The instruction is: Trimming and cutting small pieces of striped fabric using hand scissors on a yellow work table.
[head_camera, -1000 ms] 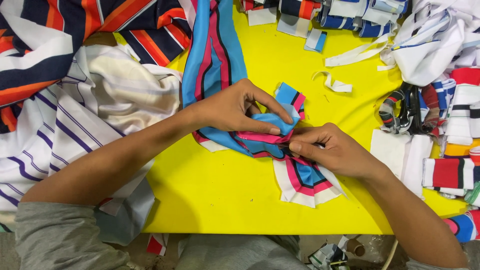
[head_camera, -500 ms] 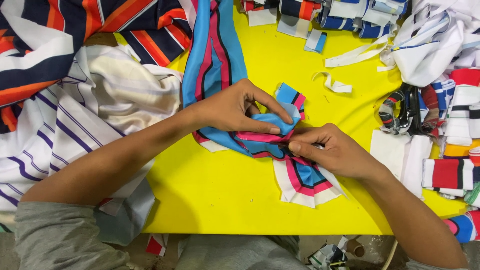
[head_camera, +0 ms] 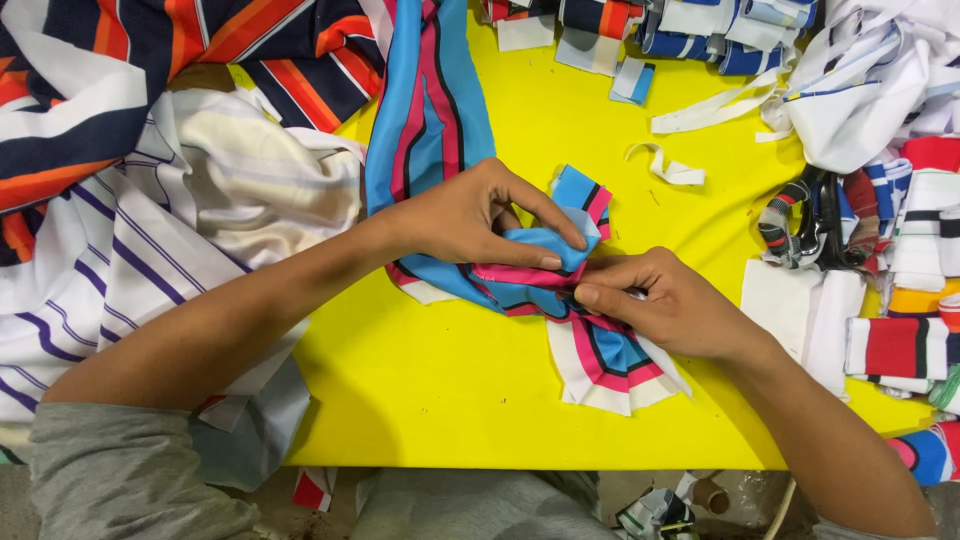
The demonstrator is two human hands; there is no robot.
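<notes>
Here both hands, left hand and right hand, have their grip pinched on the striped fabric strip over the yellow table.

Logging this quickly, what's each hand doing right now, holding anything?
Left hand: fingers closed, pinching a fold of the blue and pink striped fabric.
Right hand: fingers closed on the same fabric, beside the left.

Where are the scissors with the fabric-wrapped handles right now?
In the head view, the scissors with fabric-wrapped handles lie on the yellow table at the right side, beyond the right hand and beside the stacked striped fabric pieces.
</notes>
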